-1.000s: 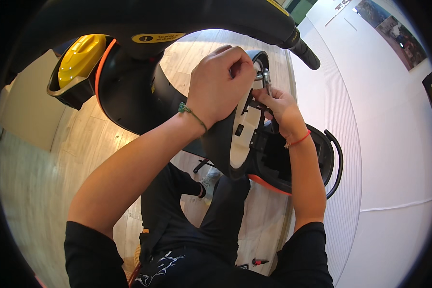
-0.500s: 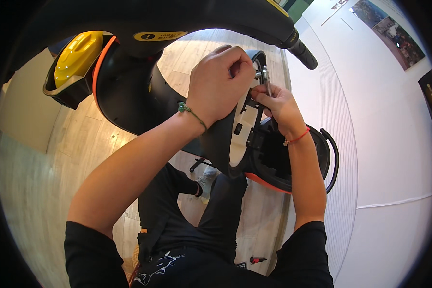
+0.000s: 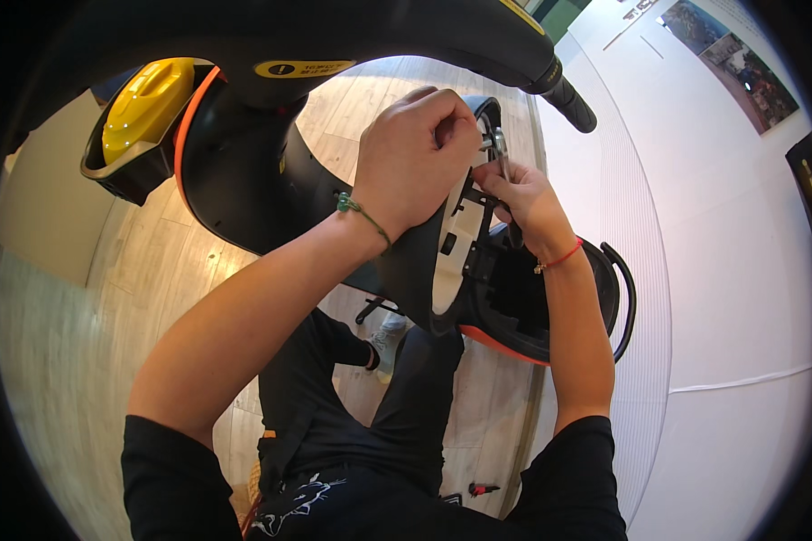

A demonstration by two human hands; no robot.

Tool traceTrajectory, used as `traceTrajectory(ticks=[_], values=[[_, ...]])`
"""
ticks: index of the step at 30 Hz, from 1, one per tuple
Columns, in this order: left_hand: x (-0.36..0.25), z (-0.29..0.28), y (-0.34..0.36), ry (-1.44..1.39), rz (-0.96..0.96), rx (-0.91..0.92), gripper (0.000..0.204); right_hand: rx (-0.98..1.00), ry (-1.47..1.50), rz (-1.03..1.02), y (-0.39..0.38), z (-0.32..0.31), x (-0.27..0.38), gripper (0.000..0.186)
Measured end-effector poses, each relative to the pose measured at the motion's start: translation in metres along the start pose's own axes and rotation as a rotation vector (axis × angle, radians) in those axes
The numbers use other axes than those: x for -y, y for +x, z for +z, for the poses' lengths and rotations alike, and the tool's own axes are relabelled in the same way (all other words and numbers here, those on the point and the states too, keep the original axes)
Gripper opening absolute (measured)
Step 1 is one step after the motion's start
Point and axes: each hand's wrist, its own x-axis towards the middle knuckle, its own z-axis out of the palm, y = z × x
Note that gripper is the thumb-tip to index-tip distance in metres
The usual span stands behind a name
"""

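Person seated on the wooden floor (image 3: 153,270), black trousers, legs out under a scooter body.

Left hand (image 3: 415,162): fist closed, knuckles up, wrapped round the upper edge of the black scooter panel (image 3: 244,180) near its top. Green cord bracelet (image 3: 363,213) on that wrist. Whatever sits inside the fist is hidden; the grip is clenched on the panel edge as far as can be seen.

Right hand (image 3: 525,203): fingers pinched on a small metal part (image 3: 499,149) right at the panel's top edge, touching the left hand's fingertips. Red cord bracelet (image 3: 559,260) on the wrist. Grip is a tight pinch on that part.

The metal part: thin and long, long axis running roughly up-down in the view, upper end pointing away from the person toward the handlebar. Too small to tell what kind of fastener or bracket it is.

Below it, a white inner plate (image 3: 456,243) runs down the panel's inside face, long axis also up-down, slightly tilted.

Around: yellow cover (image 3: 144,99) with orange trim at upper left, black handlebar grip (image 3: 573,99) upper right, black open compartment (image 3: 532,298) under the right forearm, white wall (image 3: 722,270) to the right.
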Motion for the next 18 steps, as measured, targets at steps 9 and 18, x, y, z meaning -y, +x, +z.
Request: traceTrajectory(ticks=[9,18], values=[[-0.001,-0.001,0.000,0.020,-0.013,-0.001,0.012,-0.045,-0.026,0.072,-0.004,0.008,0.008,0.027],[0.000,0.000,-0.001,0.017,0.006,-0.014,0.011,-0.066,0.054,0.079,-0.006,0.010,0.009,0.028]])
